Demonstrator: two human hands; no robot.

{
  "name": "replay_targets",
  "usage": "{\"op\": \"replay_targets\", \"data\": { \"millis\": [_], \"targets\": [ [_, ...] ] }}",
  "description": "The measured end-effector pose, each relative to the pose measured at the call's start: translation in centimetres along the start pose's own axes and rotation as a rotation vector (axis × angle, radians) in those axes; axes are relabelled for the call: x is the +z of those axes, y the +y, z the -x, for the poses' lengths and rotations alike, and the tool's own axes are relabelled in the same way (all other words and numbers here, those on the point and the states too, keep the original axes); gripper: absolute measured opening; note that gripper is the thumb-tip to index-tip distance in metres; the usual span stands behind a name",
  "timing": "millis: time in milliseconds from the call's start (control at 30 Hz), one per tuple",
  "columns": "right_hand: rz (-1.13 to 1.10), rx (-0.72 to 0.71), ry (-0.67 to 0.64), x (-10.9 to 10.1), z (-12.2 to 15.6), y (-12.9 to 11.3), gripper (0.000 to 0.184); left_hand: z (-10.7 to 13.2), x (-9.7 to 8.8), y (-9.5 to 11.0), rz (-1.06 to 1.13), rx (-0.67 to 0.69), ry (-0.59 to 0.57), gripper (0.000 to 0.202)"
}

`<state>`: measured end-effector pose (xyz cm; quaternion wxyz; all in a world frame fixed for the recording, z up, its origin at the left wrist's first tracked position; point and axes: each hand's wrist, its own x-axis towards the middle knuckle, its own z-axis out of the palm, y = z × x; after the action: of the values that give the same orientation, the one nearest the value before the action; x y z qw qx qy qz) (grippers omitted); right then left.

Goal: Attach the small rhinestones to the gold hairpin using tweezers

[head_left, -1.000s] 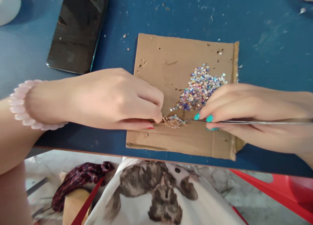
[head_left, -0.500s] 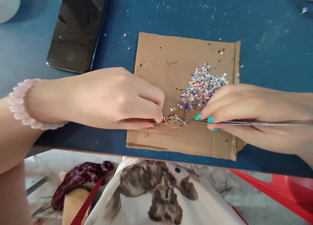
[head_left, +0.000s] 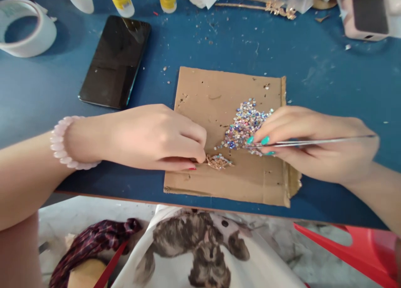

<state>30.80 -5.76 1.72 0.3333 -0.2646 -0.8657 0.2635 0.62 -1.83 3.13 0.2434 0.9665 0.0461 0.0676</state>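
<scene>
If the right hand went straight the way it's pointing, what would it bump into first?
Most likely the pile of small gems: the tweezers in the right hand point leftward along its lower edge. Whether their tips touch or hover is unclear. Past it lies the left hand, roughly in line.

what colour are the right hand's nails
Turquoise nails on the right hand; best in the head view.

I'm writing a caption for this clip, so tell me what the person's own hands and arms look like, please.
The left hand shows one red nail, and a bracelet of rounded, pale pink beads circles that wrist. The right hand has turquoise nails and no bracelet in view. No sleeves show on either forearm.
</scene>
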Motion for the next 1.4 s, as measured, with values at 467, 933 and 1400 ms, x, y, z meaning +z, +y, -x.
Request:
{"op": "replay_targets", "data": {
  "millis": [467, 933, 1400],
  "targets": [
    [-0.142, 0.165, 0.543, 0.0, -0.9, 4.6, 0.004, 0.2, 0.4, -0.5, 0.068, -0.028, 0.010, 0.018],
    [-0.141, 0.478, 0.592, 0.0, -0.1, 6.5, 0.027, 0.1, 0.6, -0.7, 0.074, -0.035, 0.024, 0.019],
    [-0.145, 0.530, 0.447, -0.4, -0.1, 6.0, 0.026, 0.0, 0.5, -0.7, 0.101, -0.051, 0.030, 0.015]
  ]
}}
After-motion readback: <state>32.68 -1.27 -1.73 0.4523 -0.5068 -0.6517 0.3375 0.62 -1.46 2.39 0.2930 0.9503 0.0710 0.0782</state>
